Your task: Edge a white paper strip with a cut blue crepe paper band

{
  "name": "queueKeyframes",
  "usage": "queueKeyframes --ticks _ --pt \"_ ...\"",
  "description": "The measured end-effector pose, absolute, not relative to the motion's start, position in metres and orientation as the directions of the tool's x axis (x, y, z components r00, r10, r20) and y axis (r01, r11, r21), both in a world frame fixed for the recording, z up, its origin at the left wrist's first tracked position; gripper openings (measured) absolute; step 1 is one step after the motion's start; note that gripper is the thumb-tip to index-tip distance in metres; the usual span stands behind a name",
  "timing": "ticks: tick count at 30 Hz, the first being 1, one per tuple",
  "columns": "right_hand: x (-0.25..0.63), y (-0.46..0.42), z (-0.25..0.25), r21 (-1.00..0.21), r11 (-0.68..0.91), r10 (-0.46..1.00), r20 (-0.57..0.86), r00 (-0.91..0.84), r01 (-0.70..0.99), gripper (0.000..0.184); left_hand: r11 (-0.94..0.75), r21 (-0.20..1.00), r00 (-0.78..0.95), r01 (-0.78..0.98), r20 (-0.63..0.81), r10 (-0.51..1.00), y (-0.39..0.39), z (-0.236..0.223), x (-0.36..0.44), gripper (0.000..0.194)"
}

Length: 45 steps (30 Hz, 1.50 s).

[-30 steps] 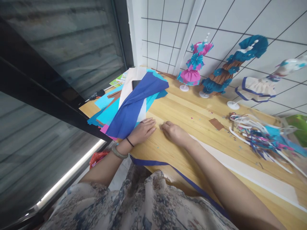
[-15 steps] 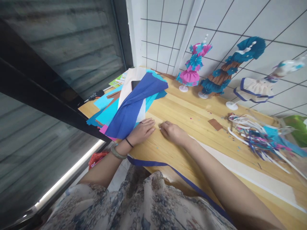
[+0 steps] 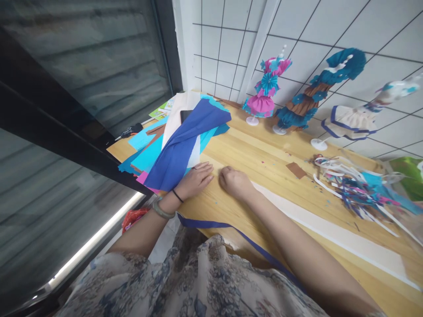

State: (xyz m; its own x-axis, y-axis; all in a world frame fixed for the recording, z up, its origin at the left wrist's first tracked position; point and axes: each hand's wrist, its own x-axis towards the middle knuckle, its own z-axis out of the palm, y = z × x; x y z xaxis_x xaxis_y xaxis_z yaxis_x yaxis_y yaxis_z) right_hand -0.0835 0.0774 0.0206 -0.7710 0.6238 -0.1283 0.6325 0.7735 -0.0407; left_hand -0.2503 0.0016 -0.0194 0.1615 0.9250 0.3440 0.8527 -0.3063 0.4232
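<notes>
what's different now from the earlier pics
The right hand has curled tighter and its wrist has shifted slightly left; whether it holds anything is hidden. The left hand stays flat on the table, and the blue crepe paper and dressed figures look unchanged.

Printed garment (image 3: 205, 281), wrist pieces

Garment: pale, loose, softly gathered; scattered floral print in blue-grey and muted brown. Left wrist: one thin black band (image 3: 177, 195), plain; one rounded bangle (image 3: 161, 208), grey-green, smooth, worn nearer the elbow. Left hand (image 3: 197, 179): ungloved; small dark ring-like detail on one finger. Right hand (image 3: 235, 181): ungloved, wrist unadorned.
</notes>
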Motion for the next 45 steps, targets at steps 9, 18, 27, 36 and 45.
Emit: queueKeyframes --ticks 9,18,27,36,45 --pt "-0.077 0.081 0.023 -0.042 0.785 0.608 -0.135 -0.782 0.618 0.027 -0.321 0.423 0.185 0.847 0.331 0.925 0.002 -0.019 -0.252 0.039" --pt "-0.082 0.077 0.019 0.048 0.814 0.581 -0.091 -0.809 0.579 0.031 -0.311 0.446 0.168 0.839 0.332 0.928 0.002 -0.019 -0.251 0.038" --pt "-0.088 0.071 0.021 0.110 0.809 0.586 -0.101 -0.804 0.577 0.025 -0.311 0.443 0.169 0.841 0.331 0.929 0.001 -0.018 -0.250 0.039" --pt "-0.085 0.072 0.018 0.110 0.797 0.605 -0.129 -0.786 0.595 0.023 -0.314 0.442 0.168 0.840 0.339 0.926 0.001 -0.019 -0.251 0.038" --pt "-0.075 0.074 0.018 0.070 0.764 0.645 -0.090 -0.758 0.642 0.021 -0.327 0.423 0.188 0.845 0.337 0.922 0.002 -0.021 -0.253 0.039"
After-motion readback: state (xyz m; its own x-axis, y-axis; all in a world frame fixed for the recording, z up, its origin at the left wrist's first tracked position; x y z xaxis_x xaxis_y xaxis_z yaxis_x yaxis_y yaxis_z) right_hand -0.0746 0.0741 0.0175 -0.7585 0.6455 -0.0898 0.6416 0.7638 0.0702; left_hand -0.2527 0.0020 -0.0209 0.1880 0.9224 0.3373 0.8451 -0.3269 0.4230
